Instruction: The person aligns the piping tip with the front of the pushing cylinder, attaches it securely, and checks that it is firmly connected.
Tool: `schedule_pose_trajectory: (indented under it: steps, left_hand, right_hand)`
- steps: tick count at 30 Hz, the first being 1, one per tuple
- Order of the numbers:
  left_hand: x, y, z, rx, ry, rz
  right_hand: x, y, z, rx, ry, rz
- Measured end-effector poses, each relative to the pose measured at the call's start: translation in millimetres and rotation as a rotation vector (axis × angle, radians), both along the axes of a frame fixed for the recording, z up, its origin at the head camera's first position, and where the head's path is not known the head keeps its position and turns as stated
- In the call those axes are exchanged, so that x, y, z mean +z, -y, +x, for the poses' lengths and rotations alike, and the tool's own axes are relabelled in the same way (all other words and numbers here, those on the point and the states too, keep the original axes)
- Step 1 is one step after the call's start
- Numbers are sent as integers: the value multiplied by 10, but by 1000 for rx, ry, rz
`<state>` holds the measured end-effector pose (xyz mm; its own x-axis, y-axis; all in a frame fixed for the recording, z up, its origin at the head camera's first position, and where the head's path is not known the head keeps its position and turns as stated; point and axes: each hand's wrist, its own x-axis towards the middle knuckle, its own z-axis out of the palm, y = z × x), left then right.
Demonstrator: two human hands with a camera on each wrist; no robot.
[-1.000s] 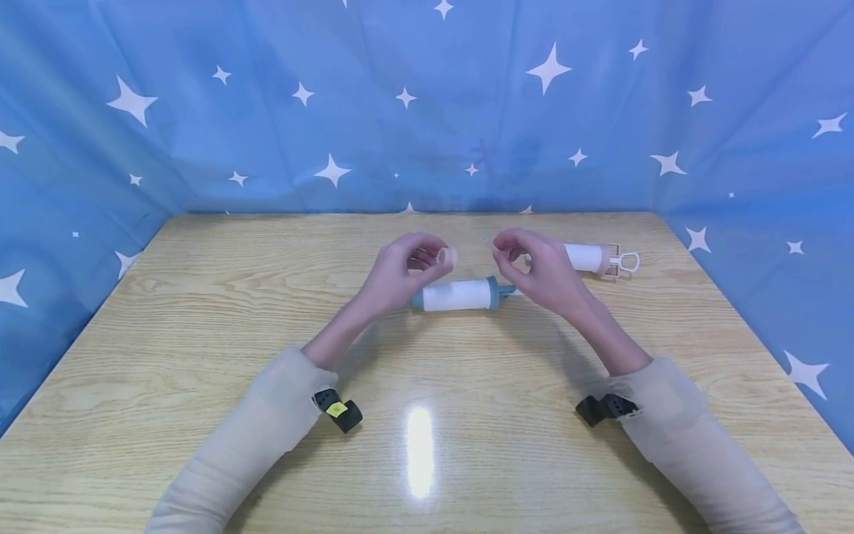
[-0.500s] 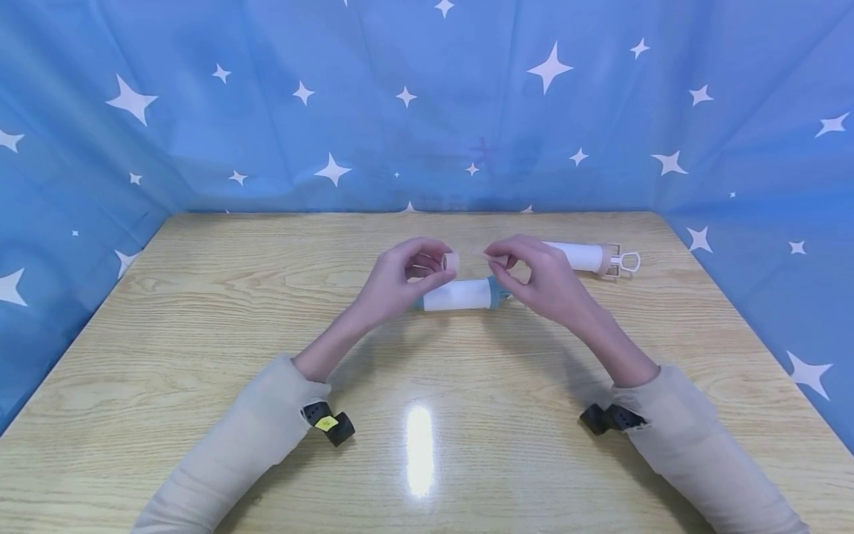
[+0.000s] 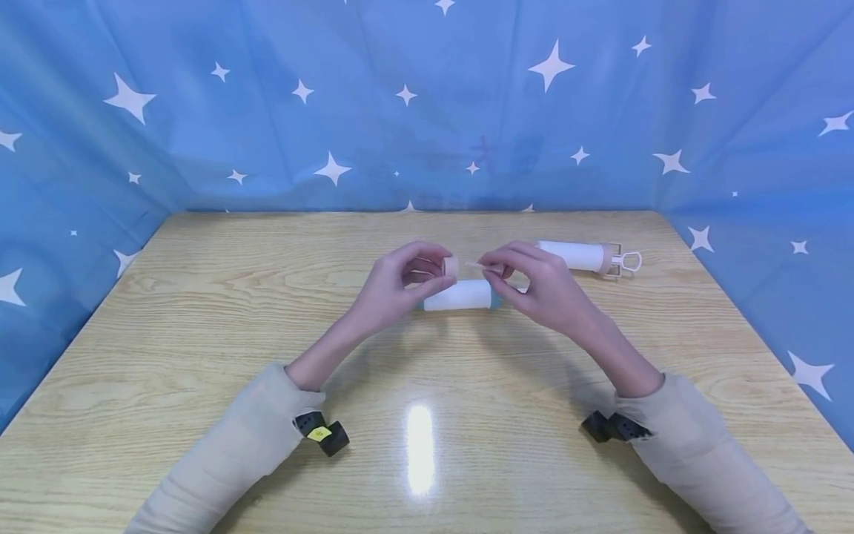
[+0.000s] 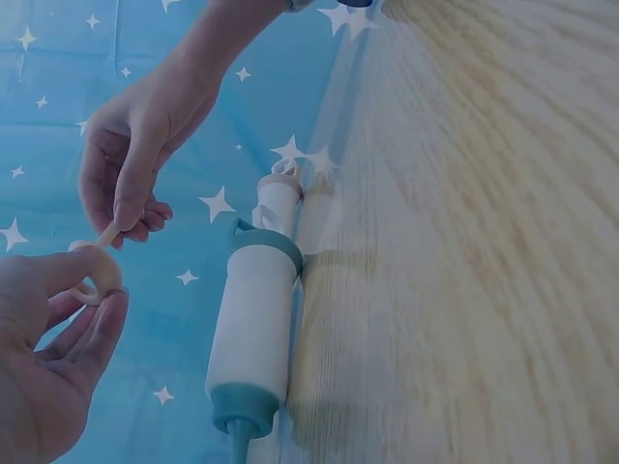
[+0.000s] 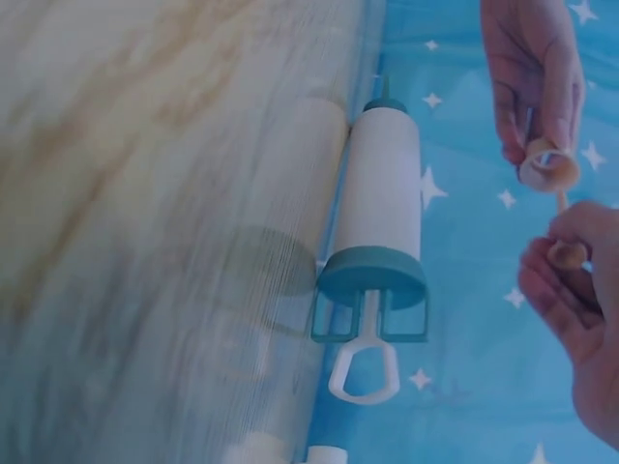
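My left hand pinches a small pale pink ring-shaped cap between thumb and fingers. Facing it, my right hand pinches a thin pale nozzle, its narrow tip pointing at the cap. In the right wrist view the nozzle's rounder end shows between the fingers. Whether tip and cap touch cannot be told. Below both hands lies a white plunger tube with teal end collars; its teal spout shows in the left wrist view and its white loop handle in the right.
A second white tube with a pink collar lies at the back right, partly behind the right hand. The wooden table meets a blue star-patterned curtain along its back and sides. Light glares near the front.
The right hand has moved slightly left and down, carrying the nozzle closer to the cap. The left hand has shifted a little downward and still holds the cap.
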<state>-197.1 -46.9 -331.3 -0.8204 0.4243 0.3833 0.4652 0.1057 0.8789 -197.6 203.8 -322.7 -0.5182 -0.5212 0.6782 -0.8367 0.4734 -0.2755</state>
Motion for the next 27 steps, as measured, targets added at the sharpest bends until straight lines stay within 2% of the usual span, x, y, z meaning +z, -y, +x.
schedule_pose_trajectory:
  steps: [14, 27]
  left_hand:
    - [23, 19, 81, -31, 15, 28]
    - [48, 23, 126, -55, 21, 39]
  right_hand:
    - [11, 22, 45, 40, -26, 7]
    - [37, 64, 114, 45, -51, 16]
